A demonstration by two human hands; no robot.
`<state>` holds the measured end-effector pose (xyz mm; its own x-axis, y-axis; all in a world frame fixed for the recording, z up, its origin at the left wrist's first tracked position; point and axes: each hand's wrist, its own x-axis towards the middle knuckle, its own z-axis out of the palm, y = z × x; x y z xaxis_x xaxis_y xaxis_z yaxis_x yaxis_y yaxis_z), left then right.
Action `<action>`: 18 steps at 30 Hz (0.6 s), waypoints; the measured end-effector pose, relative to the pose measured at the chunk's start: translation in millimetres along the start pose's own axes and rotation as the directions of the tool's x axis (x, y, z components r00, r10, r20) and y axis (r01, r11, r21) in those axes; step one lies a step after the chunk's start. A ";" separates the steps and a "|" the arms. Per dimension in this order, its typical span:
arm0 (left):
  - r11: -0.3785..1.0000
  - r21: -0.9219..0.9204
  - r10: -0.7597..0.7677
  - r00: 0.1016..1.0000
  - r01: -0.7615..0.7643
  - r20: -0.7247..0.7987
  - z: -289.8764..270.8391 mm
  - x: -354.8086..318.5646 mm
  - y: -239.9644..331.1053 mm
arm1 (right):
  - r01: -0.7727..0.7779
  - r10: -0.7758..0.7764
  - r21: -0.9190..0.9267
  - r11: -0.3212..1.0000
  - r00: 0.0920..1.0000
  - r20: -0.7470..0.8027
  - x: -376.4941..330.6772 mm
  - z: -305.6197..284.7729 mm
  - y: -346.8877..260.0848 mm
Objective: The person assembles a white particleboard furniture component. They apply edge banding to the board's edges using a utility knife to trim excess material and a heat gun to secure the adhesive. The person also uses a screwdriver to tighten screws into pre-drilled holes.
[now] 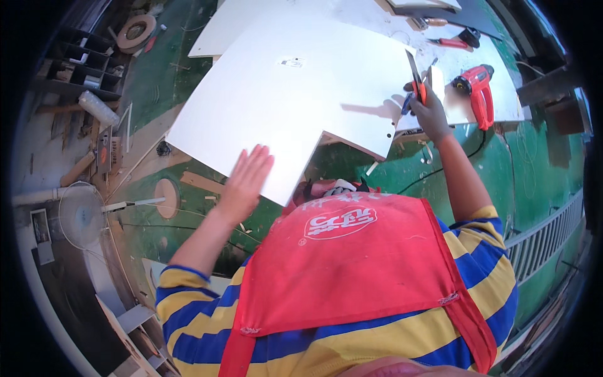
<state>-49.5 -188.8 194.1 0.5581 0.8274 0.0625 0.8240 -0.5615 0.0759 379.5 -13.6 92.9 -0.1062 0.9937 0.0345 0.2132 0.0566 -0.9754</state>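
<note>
Right hand (pixel 430 110) clenched around orange-handled knife (pixel 416 81), left hand (pixel 246 179) released, flat on notched white panel (pixel 295 94).

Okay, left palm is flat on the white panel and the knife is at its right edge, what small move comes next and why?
Probably draw the orange-handled utility knife along the right edge of the notched white laminated panel. The right hand holds its blade at that edge, and the left hand lies flat on the panel's near edge, steadying it.

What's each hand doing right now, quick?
Left hand: open, flat on the white panel.
Right hand: closed on a knife.
</note>
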 end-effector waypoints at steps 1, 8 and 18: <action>1.000 -0.014 0.014 0.998 -0.015 -0.060 -26.0 3.2 0.4 | -0.017 0.011 0.083 0.996 0.997 0.070 -8.3 0.2 -17.8; 0.991 0.120 0.096 0.917 -0.053 -0.388 -174.1 67.6 -37.5 | 0.201 -0.213 0.240 0.950 0.977 0.023 -16.8 4.1 -93.4; 0.993 -0.006 0.097 0.838 -0.119 -0.538 -277.2 214.0 -125.5 | 0.525 -0.721 -0.548 0.651 0.653 -0.231 24.4 25.3 -181.2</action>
<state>-60.6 56.2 473.8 0.4947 0.6337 0.5947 0.7511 -0.6560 0.0742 313.8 -2.1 264.9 0.0016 0.6303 0.7763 0.6153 0.6113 -0.4977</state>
